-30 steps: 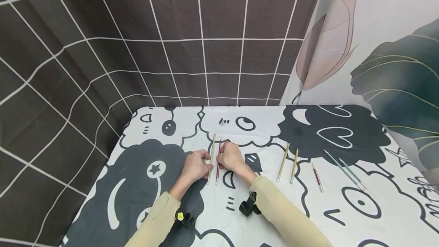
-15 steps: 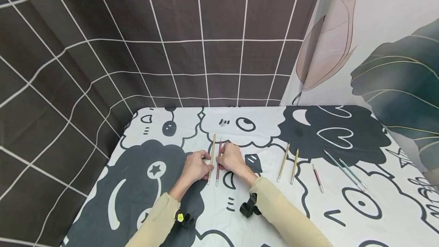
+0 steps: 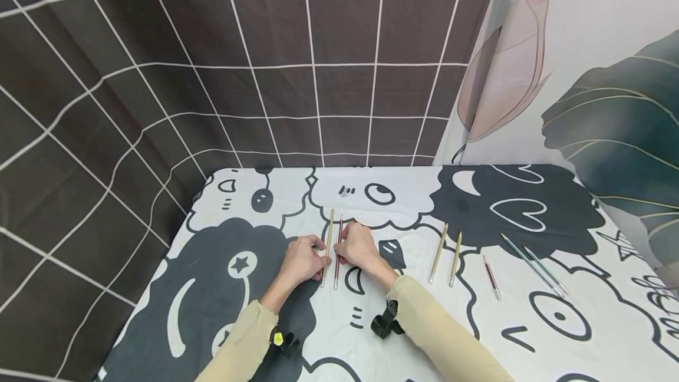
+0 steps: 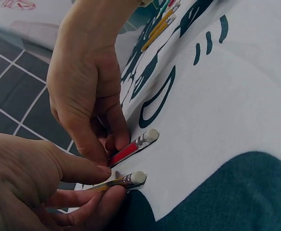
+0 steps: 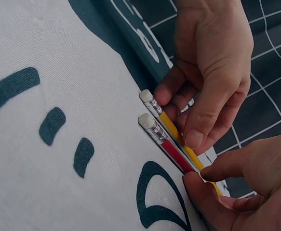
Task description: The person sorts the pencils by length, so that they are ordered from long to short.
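Observation:
Two pencils with white erasers lie side by side on the patterned tablecloth, their eraser ends toward the person. My left hand (image 3: 303, 259) pinches the yellow pencil (image 3: 329, 233) between thumb and fingers near its eraser end. Just right of it, my right hand (image 3: 358, 244) pinches the red pencil (image 3: 336, 279) by its middle. Close up in the right wrist view, the yellow pencil (image 5: 168, 123) and red pencil (image 5: 175, 154) run nearly parallel with a narrow gap, and their erasers almost line up. Fingers cover part of both shafts.
To the right lie two yellow pencils (image 3: 438, 252), a shorter red pencil (image 3: 491, 277) and two pale green pencils (image 3: 530, 263) close together. The cloth-covered table (image 3: 403, 193) meets a dark grid curtain (image 3: 345, 93) at its back edge.

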Tool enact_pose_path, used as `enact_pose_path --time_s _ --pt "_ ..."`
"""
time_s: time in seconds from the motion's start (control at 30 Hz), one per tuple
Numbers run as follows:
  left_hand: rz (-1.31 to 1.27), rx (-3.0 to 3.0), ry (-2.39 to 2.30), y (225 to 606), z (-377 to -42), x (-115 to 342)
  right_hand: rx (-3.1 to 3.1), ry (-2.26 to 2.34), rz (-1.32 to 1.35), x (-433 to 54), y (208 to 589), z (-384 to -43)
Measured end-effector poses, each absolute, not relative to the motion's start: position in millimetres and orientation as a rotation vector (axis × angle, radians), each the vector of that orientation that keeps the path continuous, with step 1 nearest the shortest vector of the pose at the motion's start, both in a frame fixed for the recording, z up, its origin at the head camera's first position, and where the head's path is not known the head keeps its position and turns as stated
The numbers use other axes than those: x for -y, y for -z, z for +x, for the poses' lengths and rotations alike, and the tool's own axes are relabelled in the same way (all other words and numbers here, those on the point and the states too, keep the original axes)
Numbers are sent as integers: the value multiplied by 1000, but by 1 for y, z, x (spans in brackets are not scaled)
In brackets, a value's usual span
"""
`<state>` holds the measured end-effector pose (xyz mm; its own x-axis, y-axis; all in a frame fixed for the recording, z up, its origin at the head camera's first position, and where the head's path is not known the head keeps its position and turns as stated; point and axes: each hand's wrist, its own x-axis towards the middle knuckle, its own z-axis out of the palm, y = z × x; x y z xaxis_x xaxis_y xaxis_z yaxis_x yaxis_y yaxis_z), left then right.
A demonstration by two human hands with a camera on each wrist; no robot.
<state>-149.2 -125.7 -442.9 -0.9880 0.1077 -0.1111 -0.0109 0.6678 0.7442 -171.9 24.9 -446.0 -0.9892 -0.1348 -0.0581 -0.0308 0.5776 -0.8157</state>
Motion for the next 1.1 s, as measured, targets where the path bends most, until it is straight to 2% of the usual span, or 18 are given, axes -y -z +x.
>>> enact_pose_path --time_s 0.43,1.1 --pt "29 -2731 -1365 439 -148 122 -2695 1384 -121 -32 445 -170" --pt "158 -2553 -1621 424 -136 101 -2687 1432 -119 -70 427 -158"
